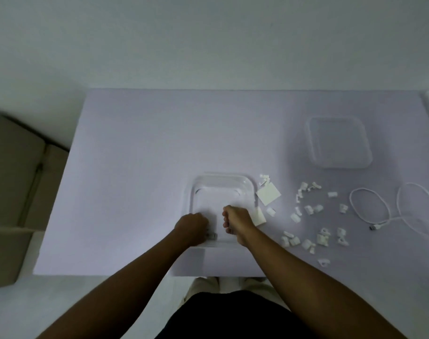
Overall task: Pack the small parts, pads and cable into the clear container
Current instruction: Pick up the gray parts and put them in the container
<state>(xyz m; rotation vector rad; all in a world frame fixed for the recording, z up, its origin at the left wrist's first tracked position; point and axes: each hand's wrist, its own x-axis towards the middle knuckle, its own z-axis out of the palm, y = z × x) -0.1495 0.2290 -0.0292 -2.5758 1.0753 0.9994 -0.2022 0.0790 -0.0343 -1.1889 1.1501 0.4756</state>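
Observation:
A clear container (247, 189) sits open near the table's front middle. My left hand (192, 226) is curled on its near-left rim, next to a small grey latch (212, 236). Over the container's near-right part my right hand (236, 218) is closed in a fist; whether it holds anything is hidden. Two white pads (268, 194) (260, 217) lie just right of the container. Several small white parts (308, 210) are scattered further right. A white cable (370, 204) lies looped at the far right.
The clear lid (338, 143) lies at the back right of the pale table (140, 167). Cardboard boxes (15, 179) stand on the floor to the left. The table's front edge runs just below my forearms.

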